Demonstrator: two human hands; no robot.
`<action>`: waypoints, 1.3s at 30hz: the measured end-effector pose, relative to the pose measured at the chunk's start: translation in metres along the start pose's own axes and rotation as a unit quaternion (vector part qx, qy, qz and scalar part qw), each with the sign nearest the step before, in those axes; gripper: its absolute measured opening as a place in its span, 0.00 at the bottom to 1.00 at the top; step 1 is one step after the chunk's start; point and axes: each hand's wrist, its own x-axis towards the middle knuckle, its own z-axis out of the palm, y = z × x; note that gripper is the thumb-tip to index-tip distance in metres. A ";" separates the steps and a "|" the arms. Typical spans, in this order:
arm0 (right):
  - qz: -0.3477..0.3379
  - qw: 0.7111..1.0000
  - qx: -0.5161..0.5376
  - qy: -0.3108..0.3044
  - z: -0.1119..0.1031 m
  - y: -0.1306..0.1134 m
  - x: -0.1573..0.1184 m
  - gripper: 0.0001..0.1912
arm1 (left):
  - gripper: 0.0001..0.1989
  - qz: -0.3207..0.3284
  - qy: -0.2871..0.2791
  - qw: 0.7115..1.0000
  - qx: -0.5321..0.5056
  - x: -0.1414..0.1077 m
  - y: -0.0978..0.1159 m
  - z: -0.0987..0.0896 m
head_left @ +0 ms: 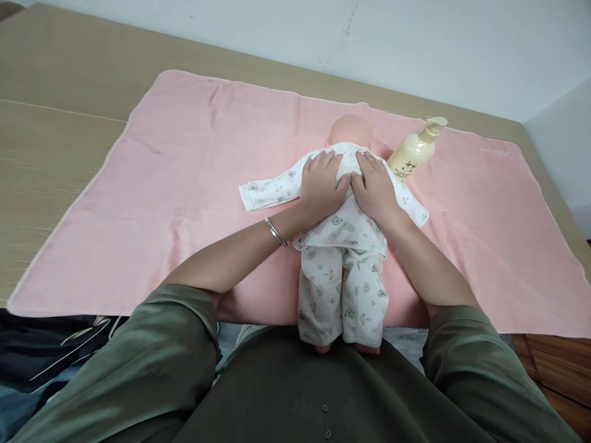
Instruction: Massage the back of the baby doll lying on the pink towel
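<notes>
A baby doll (349,231) lies face down on a pink blanket (221,154), its head away from me and its feet by my body. It wears a white printed top and trousers. My left hand (324,184) rests flat on the left side of the doll's upper back, fingers stretched out. On the right side, my right hand (375,187) lies the same way, and the two thumbs nearly meet at the middle. Neither hand grips anything. Just right of the doll's head and shoulder is a cream pump bottle (414,151), seen tilted.
The blanket covers much of a wooden table (60,129), whose near edge lies close to my body. Behind the table stands a white wall (438,55). Dark items (41,344) are below the table at the left, and brown wood (558,369) shows at the lower right.
</notes>
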 end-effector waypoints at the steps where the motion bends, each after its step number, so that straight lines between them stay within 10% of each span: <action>1: 0.001 1.000 0.001 0.000 0.000 -0.001 0.000 0.29 | 0.23 0.001 0.000 1.000 -0.001 0.000 -0.001 0.000; 39: -0.013 1.000 -0.005 0.000 0.000 0.001 0.001 0.29 | 0.25 0.006 0.001 1.000 -0.010 -0.001 -0.003 0.002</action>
